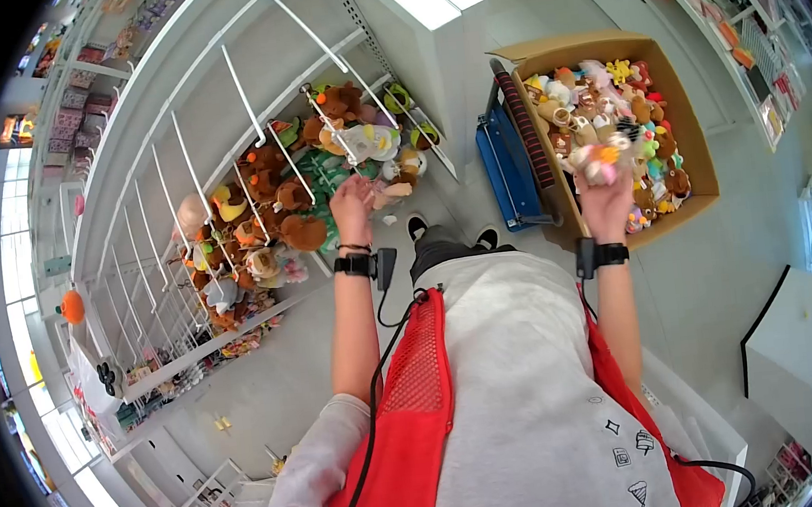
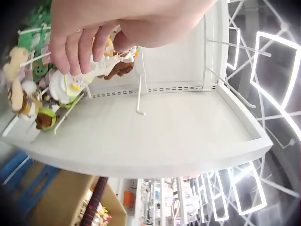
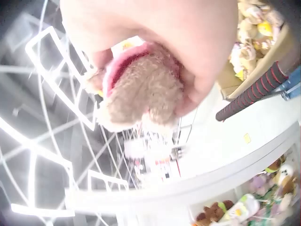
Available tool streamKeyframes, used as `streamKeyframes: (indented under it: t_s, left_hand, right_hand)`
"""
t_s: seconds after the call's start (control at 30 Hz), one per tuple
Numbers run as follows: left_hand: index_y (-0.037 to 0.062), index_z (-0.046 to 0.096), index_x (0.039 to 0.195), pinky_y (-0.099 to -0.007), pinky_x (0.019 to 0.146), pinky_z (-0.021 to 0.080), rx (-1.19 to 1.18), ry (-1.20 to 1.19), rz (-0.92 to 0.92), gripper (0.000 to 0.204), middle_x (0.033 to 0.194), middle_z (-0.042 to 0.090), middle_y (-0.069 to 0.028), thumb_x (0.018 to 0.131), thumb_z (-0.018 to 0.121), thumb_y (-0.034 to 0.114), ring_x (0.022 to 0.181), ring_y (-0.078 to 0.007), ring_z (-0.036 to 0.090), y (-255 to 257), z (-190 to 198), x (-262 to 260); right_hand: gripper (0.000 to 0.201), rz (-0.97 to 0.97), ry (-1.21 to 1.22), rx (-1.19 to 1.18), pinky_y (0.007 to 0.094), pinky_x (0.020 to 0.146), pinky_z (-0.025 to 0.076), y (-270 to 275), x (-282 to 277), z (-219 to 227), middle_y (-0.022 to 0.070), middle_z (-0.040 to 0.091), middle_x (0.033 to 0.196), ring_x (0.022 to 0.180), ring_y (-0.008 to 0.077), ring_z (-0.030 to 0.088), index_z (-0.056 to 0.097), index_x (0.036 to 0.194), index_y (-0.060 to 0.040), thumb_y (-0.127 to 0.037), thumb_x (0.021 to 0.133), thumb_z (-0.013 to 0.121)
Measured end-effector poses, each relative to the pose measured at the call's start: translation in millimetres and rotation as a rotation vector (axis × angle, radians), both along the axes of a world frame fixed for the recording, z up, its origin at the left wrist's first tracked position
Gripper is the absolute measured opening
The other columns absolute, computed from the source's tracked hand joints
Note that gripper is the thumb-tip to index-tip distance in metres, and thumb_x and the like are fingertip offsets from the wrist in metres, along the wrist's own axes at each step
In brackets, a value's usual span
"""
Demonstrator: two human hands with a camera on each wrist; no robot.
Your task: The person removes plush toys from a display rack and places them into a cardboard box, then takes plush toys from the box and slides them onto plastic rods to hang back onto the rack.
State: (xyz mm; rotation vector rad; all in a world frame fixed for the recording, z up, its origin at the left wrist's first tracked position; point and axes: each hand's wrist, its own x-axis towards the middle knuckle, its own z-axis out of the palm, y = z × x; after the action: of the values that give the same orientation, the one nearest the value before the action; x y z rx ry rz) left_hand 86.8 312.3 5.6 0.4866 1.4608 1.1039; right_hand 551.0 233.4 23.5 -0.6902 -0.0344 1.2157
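My right hand (image 1: 607, 205) grips a small fluffy plush toy (image 1: 601, 166) over the near side of the cardboard box. Up close in the right wrist view, this plush toy (image 3: 143, 87) shows beige fur and a pink band, with fingers and thumb around it. On the other side, my left hand (image 1: 353, 210) is beside the hanging toys at the rack's near end. Its fingers (image 2: 75, 54) droop loosely, the tips overlapping a white plush toy (image 2: 63, 87) in the left wrist view, and nothing shows in its grasp.
A white rack (image 1: 135, 382) with long prongs and several plush toys stands at left. At right, the cardboard box (image 1: 694, 152) of plush toys sits beside a blue folding cart (image 1: 506, 171) with a dark padded handle (image 3: 251, 92). A white pillar (image 1: 453, 83) rises between them.
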Motion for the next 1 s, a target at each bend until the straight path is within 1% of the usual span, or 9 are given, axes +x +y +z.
streamKeyframes:
  t_s: [0.1,0.23,0.37,0.4,0.57,0.63,0.67,0.8,1.0]
  left_hand:
    - [0.0002,0.060,0.142,-0.0424,0.102,0.055,0.112,0.320,0.034,0.035,0.140,0.068,-0.0177,0.110,0.055,0.013,0.124,-0.0296,0.068,41,-40,-26]
    - [-0.0031,0.065,0.137,-0.0428,0.101,0.055,0.317,0.862,-0.107,0.037,0.130,0.072,-0.0213,0.103,0.066,0.011,0.119,-0.0336,0.070,79,-29,-23]
    - [-0.0045,0.072,0.117,-0.0402,0.084,0.056,0.193,0.990,-0.208,0.026,0.102,0.079,-0.0164,0.101,0.070,0.015,0.091,-0.0300,0.075,79,-5,-15]
    - [-0.0057,0.071,0.107,-0.0367,0.075,0.055,0.247,0.942,-0.141,0.019,0.090,0.078,-0.0126,0.102,0.068,0.013,0.078,-0.0248,0.074,72,-8,-10]
    - [-0.0058,0.067,0.101,-0.0304,0.075,0.054,0.360,0.700,-0.190,0.016,0.088,0.075,-0.0089,0.106,0.061,0.008,0.082,-0.0168,0.073,30,-7,-4]
    - [-0.0035,0.063,0.102,-0.0288,0.072,0.052,0.372,0.295,-0.204,0.018,0.085,0.070,-0.0053,0.110,0.057,0.012,0.079,-0.0148,0.069,8,1,8]
    - [-0.0004,0.059,0.100,-0.0282,0.068,0.050,0.372,0.363,-0.222,0.020,0.080,0.063,-0.0025,0.113,0.054,0.014,0.074,-0.0124,0.062,2,-4,3]
    - [0.0031,0.056,0.098,-0.0276,0.064,0.045,0.373,0.146,-0.195,0.021,0.073,0.049,0.0018,0.114,0.054,0.017,0.066,-0.0099,0.050,-16,25,9]
    - [0.0041,0.057,0.105,-0.0280,0.067,0.043,0.347,-0.142,-0.154,0.028,0.076,0.045,0.0024,0.117,0.051,0.029,0.067,-0.0107,0.042,-42,55,17]
  right_hand:
    - [0.059,-0.263,0.360,-0.460,0.0480,0.113,0.052,-15,59,-71,0.0169,0.061,0.146,0.135,0.0331,0.060,0.049,0.151,-0.0012,-0.041,0.107,0.056]
    - [0.049,-0.106,0.269,-0.478,0.0446,0.104,0.056,-46,46,-91,0.0154,0.066,0.138,0.123,0.0312,0.067,0.056,0.143,-0.0012,-0.033,0.106,0.055]
    - [0.035,0.020,0.273,-0.458,0.0403,0.095,0.056,-50,19,-85,0.0104,0.072,0.123,0.110,0.0260,0.068,0.068,0.125,-0.0036,-0.030,0.105,0.056]
    - [0.034,0.061,0.260,-0.461,0.0397,0.096,0.056,-50,18,-85,0.0101,0.072,0.122,0.110,0.0256,0.068,0.068,0.124,-0.0041,-0.029,0.105,0.057]
    - [0.033,0.177,0.104,-0.426,0.0369,0.094,0.055,-48,16,-83,0.0078,0.073,0.118,0.104,0.0218,0.068,0.067,0.127,-0.0055,-0.028,0.104,0.061]
    - [0.032,0.219,0.067,-0.424,0.0364,0.093,0.055,-40,5,-72,0.0079,0.073,0.116,0.103,0.0211,0.068,0.066,0.127,-0.0055,-0.028,0.105,0.062]
    - [0.032,0.262,0.031,-0.420,0.0359,0.092,0.055,-37,-1,-64,0.0079,0.073,0.115,0.102,0.0205,0.069,0.066,0.127,-0.0055,-0.028,0.105,0.062]
    - [0.030,0.406,-0.109,-0.386,0.0346,0.088,0.056,-18,-25,-41,0.0089,0.074,0.108,0.097,0.0203,0.070,0.066,0.126,-0.0042,-0.026,0.107,0.061]
    - [0.027,0.648,-0.392,-0.328,0.0303,0.083,0.056,-1,-69,3,0.0090,0.076,0.106,0.094,0.0175,0.072,0.069,0.123,-0.0031,-0.023,0.107,0.060]
